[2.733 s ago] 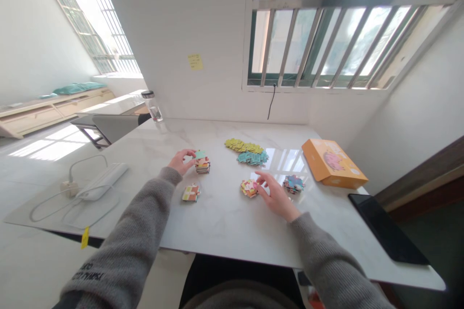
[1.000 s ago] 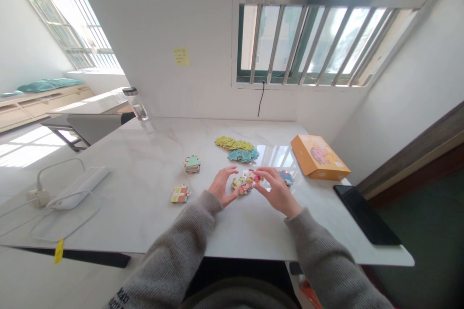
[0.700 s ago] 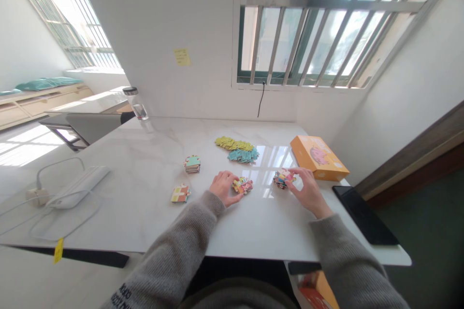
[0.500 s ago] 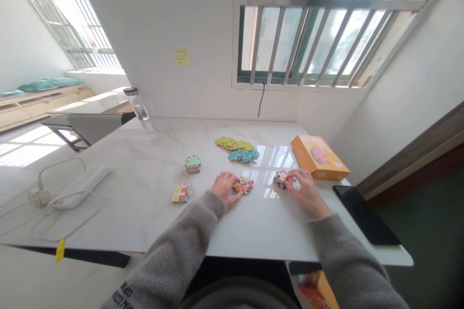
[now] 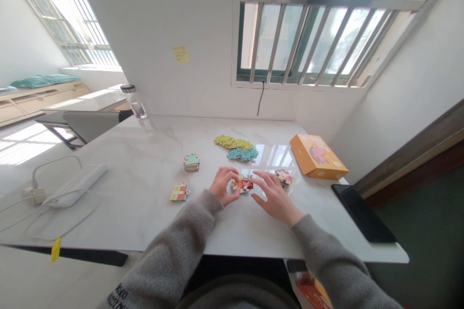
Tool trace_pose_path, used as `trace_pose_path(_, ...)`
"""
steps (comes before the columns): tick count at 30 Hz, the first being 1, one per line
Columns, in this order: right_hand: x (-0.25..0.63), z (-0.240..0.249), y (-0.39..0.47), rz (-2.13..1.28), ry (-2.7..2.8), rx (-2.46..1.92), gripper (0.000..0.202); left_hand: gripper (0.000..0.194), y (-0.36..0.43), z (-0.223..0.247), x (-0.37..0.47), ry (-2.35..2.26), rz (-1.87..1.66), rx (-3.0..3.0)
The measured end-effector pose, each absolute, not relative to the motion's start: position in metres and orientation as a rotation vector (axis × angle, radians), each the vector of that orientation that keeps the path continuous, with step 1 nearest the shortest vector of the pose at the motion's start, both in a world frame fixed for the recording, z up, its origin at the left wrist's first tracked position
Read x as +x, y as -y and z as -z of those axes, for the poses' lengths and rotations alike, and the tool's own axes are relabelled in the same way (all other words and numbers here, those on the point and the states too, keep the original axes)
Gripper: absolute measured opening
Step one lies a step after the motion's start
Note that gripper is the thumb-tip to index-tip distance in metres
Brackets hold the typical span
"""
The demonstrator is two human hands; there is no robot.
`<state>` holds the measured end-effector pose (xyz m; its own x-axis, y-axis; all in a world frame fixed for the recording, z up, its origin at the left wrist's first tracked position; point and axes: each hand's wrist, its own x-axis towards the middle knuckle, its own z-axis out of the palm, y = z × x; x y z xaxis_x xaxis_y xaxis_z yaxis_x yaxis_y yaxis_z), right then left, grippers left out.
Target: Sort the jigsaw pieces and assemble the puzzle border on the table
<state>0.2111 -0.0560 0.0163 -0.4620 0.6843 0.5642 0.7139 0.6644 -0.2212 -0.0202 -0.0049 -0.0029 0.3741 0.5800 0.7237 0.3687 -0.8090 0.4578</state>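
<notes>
Colourful jigsaw puzzle pieces [image 5: 245, 184] lie together on the white table in front of me. My left hand [image 5: 225, 186] curls round their left edge, thumb below and fingers above, gripping them. From the right, my right hand [image 5: 274, 196] reaches over with thumb and fingers apart, its fingertips at the right edge of these pieces. Whether they touch is hard to make out. Behind the right hand sits another pile of puzzle pieces [image 5: 285, 177], partly covered by the fingers.
Yellow-green pieces [image 5: 233, 143] and blue pieces [image 5: 242, 154] lie spread farther back. Two stacks, a taller one [image 5: 191, 162] and a lower one [image 5: 179, 192], stand left. An orange box [image 5: 319, 157] and black tablet [image 5: 363, 213] are right; a power strip [image 5: 80, 186] with cables is left.
My right hand has moved left from the right-hand pile to the middle pieces, and its fingers have spread. My left hand has stayed at the middle pieces. The view has shifted slightly.
</notes>
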Motion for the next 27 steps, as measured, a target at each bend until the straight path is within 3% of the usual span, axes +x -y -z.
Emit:
trace_pose_path(6,0.203,-0.013,0.046,-0.023,2.134,-1.009,0.022,0.022,0.007,0.002,-0.019,-0.768,-1.429,2.387)
trace_pose_path(16,0.215,-0.006,0.048,0.101,1.92,-1.091,0.033,0.02,0.001,0.011,-0.019,-0.919,-1.37,2.377)
trace_pose_path(21,0.262,-0.013,0.046,0.268,1.745,-1.347,0.018,0.027,-0.003,0.022,-0.022,-1.084,-1.107,2.519)
trace_pose_path(27,0.291,-0.006,0.044,0.446,1.764,-1.548,0.02,0.037,-0.002,0.026,-0.019,-1.213,-0.863,2.543)
